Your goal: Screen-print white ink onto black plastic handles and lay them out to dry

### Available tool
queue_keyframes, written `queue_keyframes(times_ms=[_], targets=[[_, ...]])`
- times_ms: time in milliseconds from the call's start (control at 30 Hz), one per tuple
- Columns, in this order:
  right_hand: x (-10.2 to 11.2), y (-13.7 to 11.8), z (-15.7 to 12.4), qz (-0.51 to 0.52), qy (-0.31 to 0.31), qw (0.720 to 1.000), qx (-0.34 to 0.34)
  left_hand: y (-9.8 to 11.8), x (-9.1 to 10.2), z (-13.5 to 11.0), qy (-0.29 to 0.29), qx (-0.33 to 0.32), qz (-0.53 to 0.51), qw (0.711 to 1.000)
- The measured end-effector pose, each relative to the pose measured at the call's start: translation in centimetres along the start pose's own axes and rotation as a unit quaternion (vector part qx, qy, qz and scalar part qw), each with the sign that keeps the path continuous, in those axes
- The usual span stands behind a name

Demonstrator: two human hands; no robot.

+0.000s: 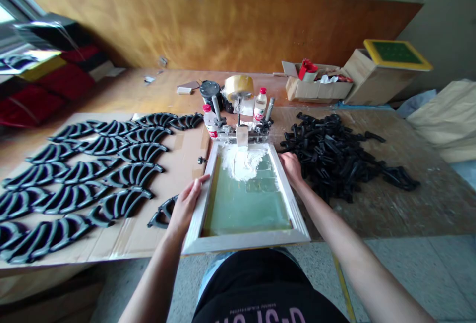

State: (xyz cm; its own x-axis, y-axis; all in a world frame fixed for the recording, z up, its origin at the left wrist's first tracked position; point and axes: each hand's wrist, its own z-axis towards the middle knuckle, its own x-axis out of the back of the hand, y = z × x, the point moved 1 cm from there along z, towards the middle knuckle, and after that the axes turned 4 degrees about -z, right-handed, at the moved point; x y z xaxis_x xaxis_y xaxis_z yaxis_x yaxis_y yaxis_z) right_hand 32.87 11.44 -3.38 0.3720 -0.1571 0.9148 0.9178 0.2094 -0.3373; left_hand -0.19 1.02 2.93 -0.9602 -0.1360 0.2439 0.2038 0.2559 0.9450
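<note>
A wooden screen-printing frame (245, 238) with greenish mesh (245, 214) sits in front of me, clamped at its far end. White ink (241, 162) is smeared over the far part of the mesh, around a squeegee-like block (242, 137). At the frame's left rail, my left hand (186, 206) is closed with its fingertips on the edge; some fingers are hidden. My right hand (292, 167) lies against the right rail, its fingertips partly out of sight, next to a heap of black curved plastic handles (327, 154). One group of handles (162, 213) lies just left of my left hand.
Rows of black handles (84, 172) cover cardboard (186, 157) on the left. Behind the frame stand two red-capped bottles (260, 105), a tape roll (238, 86) and a black tub (210, 91). An open carton (320, 90) and a yellow-rimmed screen (397, 53) are at the back right.
</note>
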Motion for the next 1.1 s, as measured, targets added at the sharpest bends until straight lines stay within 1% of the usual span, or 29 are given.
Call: queue_keyframes(times_ms=[33,67,100,133,167,200,267,333,400,467,533,567,600,633,667,733,767,833,900,933,1000,1100], targets=[[0.6,0.0,0.9,0.004,0.033,0.999,-0.017,-1.5,-0.3,-0.2,-0.01,0.018,-0.006,1.0],[1.1,-0.5,2.0,0.014,0.066,0.998,-0.016,-2.9,-0.6,-0.3,-0.012,0.036,-0.014,0.999],[1.4,-1.6,3.3,0.025,0.092,0.995,0.004,-4.2,-1.0,-0.2,-0.01,0.051,-0.014,0.999],[1.4,-3.1,4.5,0.032,0.104,0.993,0.041,-5.3,-1.3,0.0,-0.007,0.061,-0.007,0.998],[1.2,-4.8,5.7,0.033,0.097,0.991,0.089,-6.2,-1.6,0.2,-0.007,0.066,0.004,0.998],[0.9,-6.5,6.7,0.024,0.075,0.989,0.128,-6.9,-1.7,0.5,-0.006,0.068,0.017,0.998],[-0.2,-9.2,7.9,-0.014,0.007,0.986,0.169,-7.7,-1.8,1.0,-0.013,0.07,0.031,0.997],[-1.2,-10.4,7.5,-0.053,-0.053,0.98,0.182,-8.0,-1.7,1.2,-0.027,0.074,0.027,0.997],[-1.4,-10.2,5.7,-0.07,-0.086,0.969,0.22,-8.2,-1.5,1.3,-0.034,0.078,0.021,0.996],[-0.8,-9.1,3.6,-0.059,-0.107,0.946,0.3,-8.3,-1.5,1.3,-0.034,0.081,0.02,0.996],[0.3,-8.0,2.1,-0.036,-0.137,0.914,0.38,-8.3,-1.5,1.2,-0.035,0.079,0.014,0.996],[0.8,-7.6,1.8,-0.023,-0.153,0.902,0.404,-8.3,-1.5,1.2,-0.038,0.077,0.007,0.996],[1.2,-7.4,1.8,-0.012,-0.164,0.897,0.411,-8.3,-1.5,1.2,-0.039,0.075,-0.002,0.996],[1.4,-7.3,2.0,-0.003,-0.165,0.9,0.403,-8.2,-1.5,1.1,-0.038,0.074,-0.01,0.997],[1.3,-7.4,2.2,0.002,-0.156,0.91,0.384,-8.1,-1.4,1.1,-0.035,0.074,-0.016,0.996],[0.6,-7.7,2.2,0.002,-0.115,0.931,0.346,-8.0,-1.4,1.1,-0.03,0.081,-0.023,0.996],[0.2,-7.8,1.8,-0.002,-0.095,0.935,0.342,-7.9,-1.4,1.1,-0.028,0.086,-0.022,0.996],[-0.6,-7.9,0.7,-0.007,-0.076,0.928,0.366,-7.6,-1.5,1.0,-0.029,0.094,-0.023,0.995],[-0.8,-7.8,0.0,0.005,-0.085,0.917,0.389,-7.3,-1.6,0.9,-0.027,0.095,-0.028,0.995],[-0.6,-7.8,0.1,0.015,-0.088,0.919,0.384,-7.0,-1.6,0.8,-0.024,0.096,-0.032,0.995],[0.0,-8.0,1.5,0.035,-0.08,0.937,0.338,-6.1,-1.4,0.5,-0.022,0.104,-0.036,0.994],[1.4,-8.5,5.9,0.034,-0.048,0.972,0.228,-3.9,-0.6,0.1,-0.028,0.106,-0.033,0.993]])
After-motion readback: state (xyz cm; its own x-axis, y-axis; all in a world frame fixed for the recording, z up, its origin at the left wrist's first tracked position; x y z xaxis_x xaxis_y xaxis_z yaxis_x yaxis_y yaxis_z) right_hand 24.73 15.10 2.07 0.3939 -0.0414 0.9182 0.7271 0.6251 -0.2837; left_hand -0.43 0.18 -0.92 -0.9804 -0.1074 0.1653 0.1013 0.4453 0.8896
